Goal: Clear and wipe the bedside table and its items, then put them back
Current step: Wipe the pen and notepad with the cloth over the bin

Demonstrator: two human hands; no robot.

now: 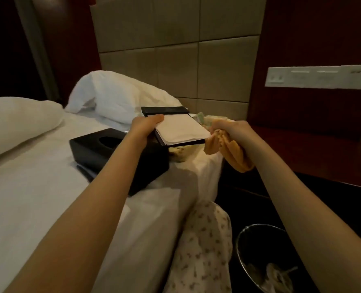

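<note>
Now left hand (146, 126) holds notepad (180, 129), right hand (231, 130) grips cloth (228, 149)

No text or label can be read

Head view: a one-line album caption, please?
Left hand holds a white notepad while right hand grips an orange cloth beside it.

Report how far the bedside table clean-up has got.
Done, apparently: clearing, since the black tissue box lies on the bed. In hand: the left hand holds the notepad tray while the right hand grips the orange cloth at its edge. Left: finishing wiping and returning items to the bedside table.
</note>
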